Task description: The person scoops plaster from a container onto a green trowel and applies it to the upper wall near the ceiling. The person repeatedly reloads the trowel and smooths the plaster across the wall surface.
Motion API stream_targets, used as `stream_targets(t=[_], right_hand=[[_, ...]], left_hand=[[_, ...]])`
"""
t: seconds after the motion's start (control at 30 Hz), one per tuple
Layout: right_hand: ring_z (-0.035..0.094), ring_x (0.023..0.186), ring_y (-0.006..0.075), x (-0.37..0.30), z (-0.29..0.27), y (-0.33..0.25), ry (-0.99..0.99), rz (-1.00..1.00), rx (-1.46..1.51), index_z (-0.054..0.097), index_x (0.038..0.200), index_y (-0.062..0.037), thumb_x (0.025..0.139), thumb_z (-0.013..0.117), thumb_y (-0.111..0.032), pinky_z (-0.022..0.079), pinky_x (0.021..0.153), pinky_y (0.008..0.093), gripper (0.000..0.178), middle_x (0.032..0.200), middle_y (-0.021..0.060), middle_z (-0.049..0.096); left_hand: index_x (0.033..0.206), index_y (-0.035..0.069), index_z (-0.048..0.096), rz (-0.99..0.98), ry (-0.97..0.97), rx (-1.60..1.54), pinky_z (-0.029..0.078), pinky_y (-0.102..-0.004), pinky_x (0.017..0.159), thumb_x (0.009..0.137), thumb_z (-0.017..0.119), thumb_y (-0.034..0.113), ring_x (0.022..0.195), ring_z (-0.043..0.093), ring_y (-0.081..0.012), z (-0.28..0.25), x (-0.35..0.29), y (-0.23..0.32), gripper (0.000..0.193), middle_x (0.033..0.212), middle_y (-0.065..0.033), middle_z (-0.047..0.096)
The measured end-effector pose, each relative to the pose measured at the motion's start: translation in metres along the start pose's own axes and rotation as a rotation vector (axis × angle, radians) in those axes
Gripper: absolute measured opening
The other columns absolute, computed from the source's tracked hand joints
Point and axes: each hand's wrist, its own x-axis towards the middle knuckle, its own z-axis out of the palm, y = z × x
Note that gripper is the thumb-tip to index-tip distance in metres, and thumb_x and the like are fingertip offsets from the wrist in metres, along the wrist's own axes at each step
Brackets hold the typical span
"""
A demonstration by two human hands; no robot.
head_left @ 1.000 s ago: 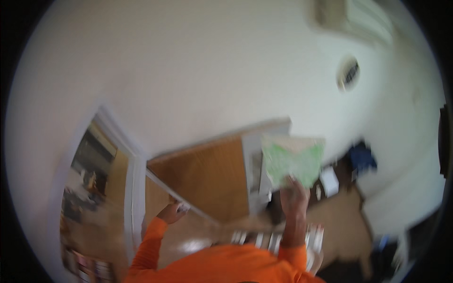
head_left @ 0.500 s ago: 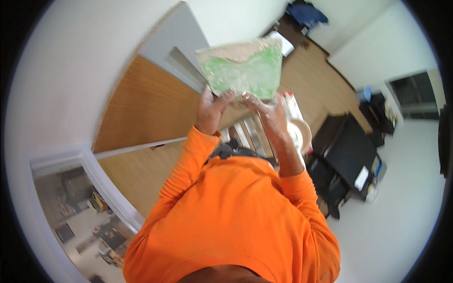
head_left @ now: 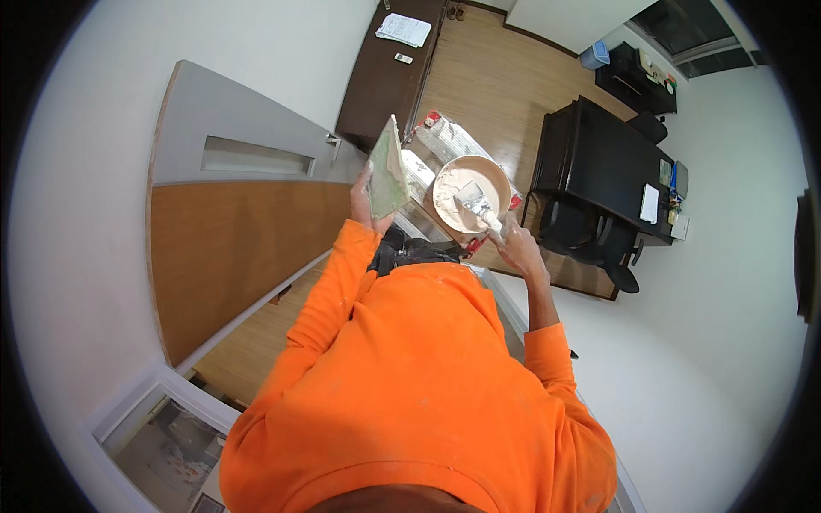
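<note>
My left hand (head_left: 363, 202) is closed on the lower edge of a flat green plastering board (head_left: 390, 178), smeared with pale filler and tilted nearly edge-on. My right hand (head_left: 519, 246) grips a putty knife (head_left: 475, 202) at its handle, which is caked with filler. The knife's wide blade lies inside a round tub (head_left: 500, 175), over the creamy filler (head_left: 451, 183). That tub rests on a spattered, light-coloured platform (head_left: 455, 138) with red corners, just in front of me. The board is held left of the tub, apart from it.
A grey and wood-brown door (head_left: 248, 256) stands at my left. Ahead is a long dark cabinet (head_left: 368, 94) with papers (head_left: 404, 31) on it. To the right are a black desk (head_left: 611, 162) and black chairs (head_left: 569, 229). Low at the left is a white-framed window (head_left: 128, 402).
Both hands held the board up in front; now only my left hand has it, lower and turned edge-on. My right hand has let go and now grips the putty knife in the tub.
</note>
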Motion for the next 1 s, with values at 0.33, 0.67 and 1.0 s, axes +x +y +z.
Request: stream_targets(t=[0.33,0.67,1.0], right_hand=[[0.069,0.085,0.037,0.036,-0.075,0.008,-0.041,-0.017,-0.092,0.075,0.106,-0.0113,0.081,0.072,-0.04,0.055,0.078,0.0455,0.038,0.091,0.0205,0.071],[0.07,0.078,0.0318,0.096,-0.07,0.035,-0.127,-0.239,0.167,0.075,0.101,-0.0029,0.071,0.08,-0.031,0.054,0.077,0.0386,0.041,0.087,0.0208,0.072],[0.066,0.066,0.0221,0.115,-0.074,0.027,-0.17,-0.337,0.168,0.075,0.101,0.0001,0.072,0.078,-0.021,0.056,0.068,0.0341,0.035,0.086,0.0146,0.073]], left_hand=[[0.149,0.012,0.034,-0.284,-0.046,0.095,0.044,-0.041,0.098,0.097,0.045,0.046,0.128,0.046,-0.0259,-0.016,0.013,-0.028,0.063,0.145,-0.0152,0.046],[0.15,0.016,0.033,-0.29,-0.077,0.06,0.041,-0.0418,0.103,0.098,0.041,0.048,0.131,0.046,-0.0242,-0.042,0.013,-0.047,0.062,0.148,-0.0128,0.044],[0.149,0.016,0.036,-0.275,-0.026,0.058,0.034,-0.0449,0.108,0.097,0.042,0.047,0.132,0.044,-0.0243,-0.025,0.002,-0.047,0.061,0.148,-0.0113,0.043]])
